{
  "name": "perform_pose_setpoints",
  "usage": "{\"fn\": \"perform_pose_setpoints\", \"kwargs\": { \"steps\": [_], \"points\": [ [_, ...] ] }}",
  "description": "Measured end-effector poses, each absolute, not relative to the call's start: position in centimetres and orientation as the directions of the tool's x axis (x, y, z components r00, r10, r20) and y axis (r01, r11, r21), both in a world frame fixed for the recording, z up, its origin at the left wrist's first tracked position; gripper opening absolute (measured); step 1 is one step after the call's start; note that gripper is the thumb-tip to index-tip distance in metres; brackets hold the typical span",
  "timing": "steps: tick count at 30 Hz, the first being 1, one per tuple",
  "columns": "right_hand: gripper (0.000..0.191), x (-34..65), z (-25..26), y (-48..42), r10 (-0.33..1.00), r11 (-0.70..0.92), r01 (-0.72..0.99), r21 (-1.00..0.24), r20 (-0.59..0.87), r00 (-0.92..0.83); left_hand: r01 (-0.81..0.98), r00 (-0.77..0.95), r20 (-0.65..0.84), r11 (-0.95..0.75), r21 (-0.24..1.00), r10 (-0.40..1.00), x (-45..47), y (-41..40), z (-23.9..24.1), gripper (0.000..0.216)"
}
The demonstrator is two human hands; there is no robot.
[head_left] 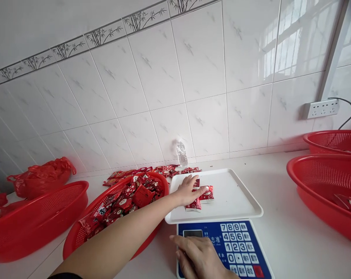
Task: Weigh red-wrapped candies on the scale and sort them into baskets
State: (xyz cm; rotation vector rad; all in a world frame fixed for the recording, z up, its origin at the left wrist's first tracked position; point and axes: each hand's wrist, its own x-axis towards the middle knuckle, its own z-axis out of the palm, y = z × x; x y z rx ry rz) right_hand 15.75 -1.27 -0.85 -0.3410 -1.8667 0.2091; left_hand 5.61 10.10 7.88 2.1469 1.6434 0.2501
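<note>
My left hand [188, 190] reaches across onto the white tray [236, 201] of a blue electronic scale [236, 248]. Its fingers lie stretched over a few small red snack packets [207, 195] on the tray's left part. My right hand [198, 255] rests flat on the scale's front panel, covering the area just below the display [193, 233] and left of the keypad [241, 242]; it holds nothing. A round red basket [76, 236] heaped with the same red packets [131, 197] stands directly left of the scale, under my left forearm.
Another red basket [33, 221] sits at far left, with a red plastic bag [42, 176] behind it. Two red baskets [317, 182] stand at right, one holding a packet [350, 201]. Loose packets [164, 169] and a water bottle [181, 153] lie by the tiled wall. A wall socket [322, 108] is at right.
</note>
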Motion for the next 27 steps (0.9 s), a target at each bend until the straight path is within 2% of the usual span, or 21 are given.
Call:
{"fn": "perform_pose_setpoints", "kwargs": {
  "steps": [7,14,19,24,27],
  "points": [
    [0.027,14.8,-1.7,-0.6,0.297,0.945,0.206,-0.255,0.932,-0.207,0.880,0.406,-0.106,-0.356,0.315,0.908,6.0,11.3,7.2,0.078],
    [0.031,15.4,-1.1,-1.1,0.329,0.942,0.162,-0.294,0.900,-0.284,0.805,0.543,-0.062,-0.498,0.322,0.837,4.9,11.6,7.9,0.067],
    [0.034,15.7,-1.0,-1.3,0.378,0.925,0.169,-0.340,0.868,-0.322,0.871,0.422,-0.016,-0.400,0.283,0.907,5.9,11.0,8.4,0.078],
    [0.033,15.9,-1.0,-1.1,0.363,0.932,0.149,-0.331,0.864,-0.348,0.949,0.260,-0.060,-0.244,0.198,0.964,7.9,10.4,7.3,0.082],
    [0.034,16.0,-0.8,-1.1,0.353,0.936,0.139,-0.325,0.872,-0.339,0.946,0.294,-0.034,-0.285,0.157,0.955,8.1,10.4,6.6,0.076]
  ]
}}
